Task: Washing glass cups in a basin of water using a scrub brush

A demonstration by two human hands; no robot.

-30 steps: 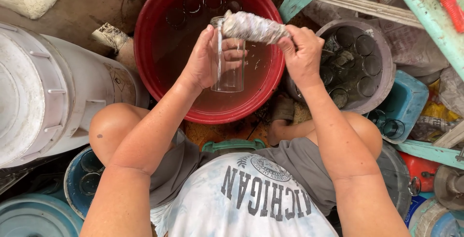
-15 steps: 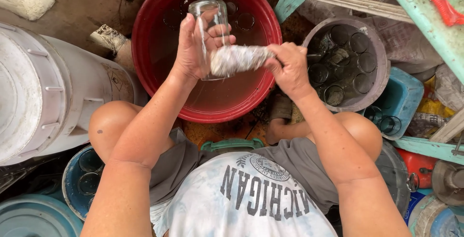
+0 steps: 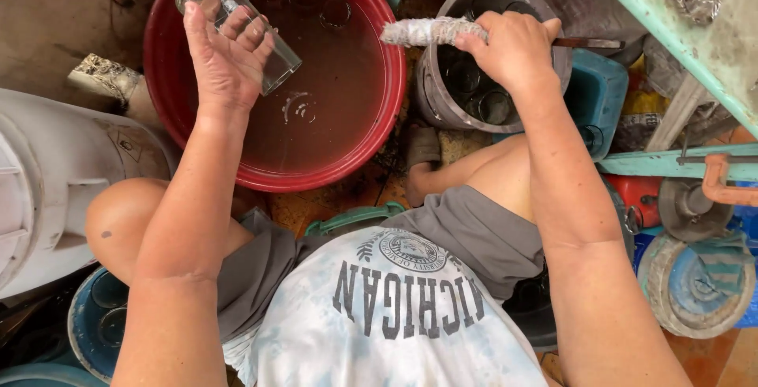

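My left hand [image 3: 225, 59] grips a clear drinking glass [image 3: 237, 28], tilted with its base toward the upper left, over a red basin [image 3: 371, 130] of brownish water. Several more glasses lie sunk in that water near its far rim. My right hand [image 3: 513, 47] holds a cloth-wrapped scrubbing stick [image 3: 426, 31] level above a grey bucket [image 3: 426, 99], which holds several glasses. The stick is clear of the glass, about a hand's width to its right.
A large white plastic drum [image 3: 55, 189] lies at the left. A blue tub [image 3: 87, 332] sits below it. A blue container [image 3: 596, 99], a pale green table edge [image 3: 679, 39] and a red clamp [image 3: 722, 185] crowd the right side. My knees flank the basin.
The stick has come out of the glass and moved right over the grey bucket. My left hand swung the glass left and tipped it over the basin.
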